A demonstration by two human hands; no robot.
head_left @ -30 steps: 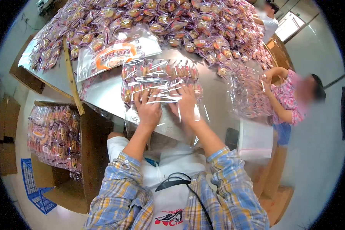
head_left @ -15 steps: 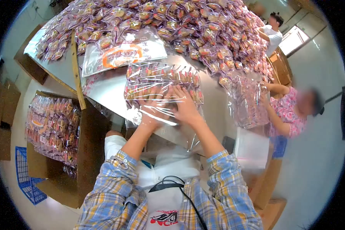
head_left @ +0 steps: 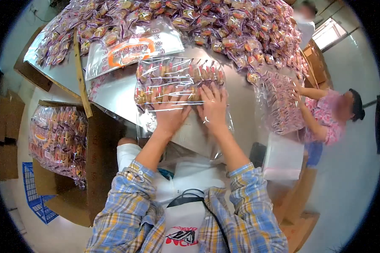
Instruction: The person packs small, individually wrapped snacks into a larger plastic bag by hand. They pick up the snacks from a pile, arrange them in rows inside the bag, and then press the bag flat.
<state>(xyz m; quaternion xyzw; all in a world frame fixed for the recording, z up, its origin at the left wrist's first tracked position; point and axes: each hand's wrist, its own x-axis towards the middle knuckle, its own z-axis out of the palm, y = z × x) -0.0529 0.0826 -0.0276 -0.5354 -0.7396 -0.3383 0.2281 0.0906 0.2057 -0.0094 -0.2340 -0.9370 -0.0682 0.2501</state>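
Note:
A large clear plastic bag (head_left: 179, 72) with rows of small wrapped snack packets inside lies on the metal table (head_left: 242, 118) in front of me. My left hand (head_left: 171, 113) rests flat on the near part of this bag, fingers stretched out against the lower row. Beside it, my right hand (head_left: 214, 109) presses on the bag's right half with its fingers apart. The loose, unfilled end of the bag hangs over the table edge toward my lap. Just behind it lies a stack of flat printed bags (head_left: 128, 52).
Heaped loose packets (head_left: 223, 25) cover the table's far side. A wooden strip (head_left: 81, 76) lies to the left. Lower left, a cardboard box (head_left: 103, 164) holds a filled bag (head_left: 59, 137) near a blue crate (head_left: 36, 196). A co-worker (head_left: 325, 111) at right handles another bag (head_left: 278, 101).
Both hands have drawn slightly apart, and the bag's film over the packets looks smoother. The co-worker's hands have shifted up along their bag. The view has tilted slightly.

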